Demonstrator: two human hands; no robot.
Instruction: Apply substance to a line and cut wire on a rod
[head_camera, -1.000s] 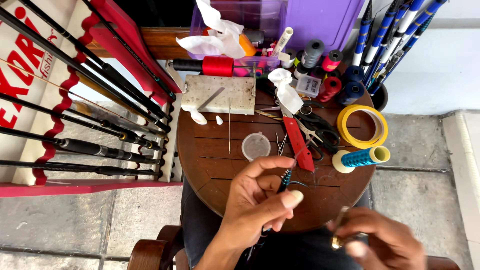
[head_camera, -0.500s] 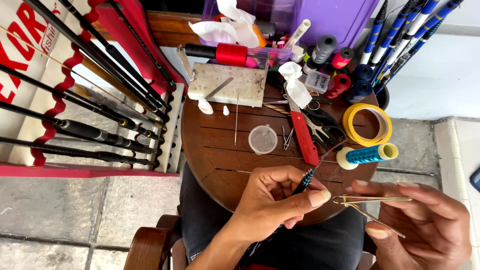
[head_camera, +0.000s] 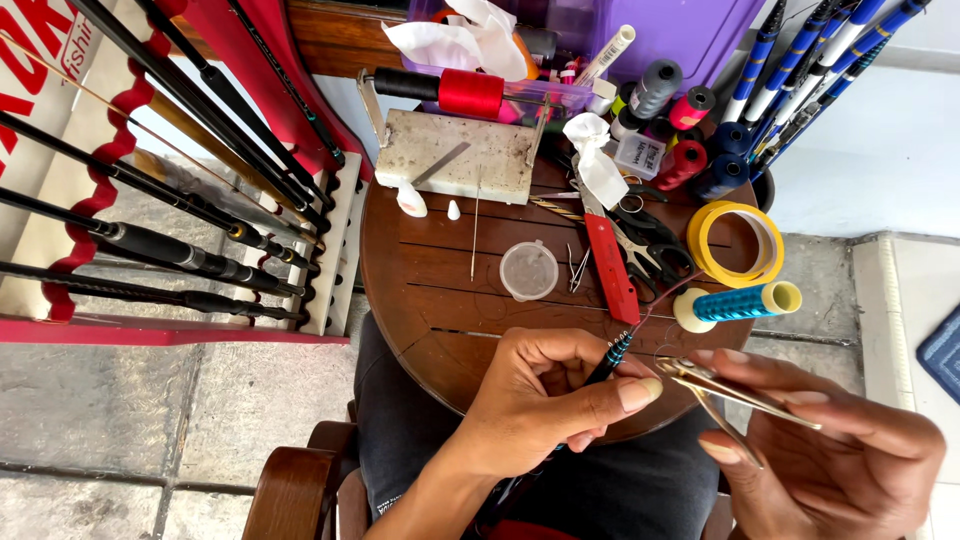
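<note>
Pinching a thin dark rod (head_camera: 608, 362) between thumb and fingers, the left hand (head_camera: 545, 400) sits low in the middle of the frame, its fingers closed on the rod so that the band of teal thread wrapping near the tip stays turned up toward the camera. The right hand (head_camera: 835, 450), at the lower right, has its fingers clamped on slim gold tweezers (head_camera: 735, 392), whose points reach left to just beside the wrapped section; this grip seems meant for fine work on the thread.

A spool of teal metallic thread (head_camera: 738, 302) lies on its side on the round wooden table (head_camera: 400, 290), right of centre and near the hands, probably so thread can feed straight to the rod. Above it lies a ring of yellow tape (head_camera: 740, 243). A red-handled knife (head_camera: 610, 265) and black scissors (head_camera: 650, 262) lie in the middle of the table within reach, beside a small clear round lid (head_camera: 529, 271). At the top of the frame a stone-coloured block (head_camera: 455, 157) carries a red spool (head_camera: 470, 92) on a bar. More thread spools (head_camera: 680, 120) cluster at the upper right. Along the left of the frame, dark fishing rods (head_camera: 180, 250) rest in a red rack.
</note>
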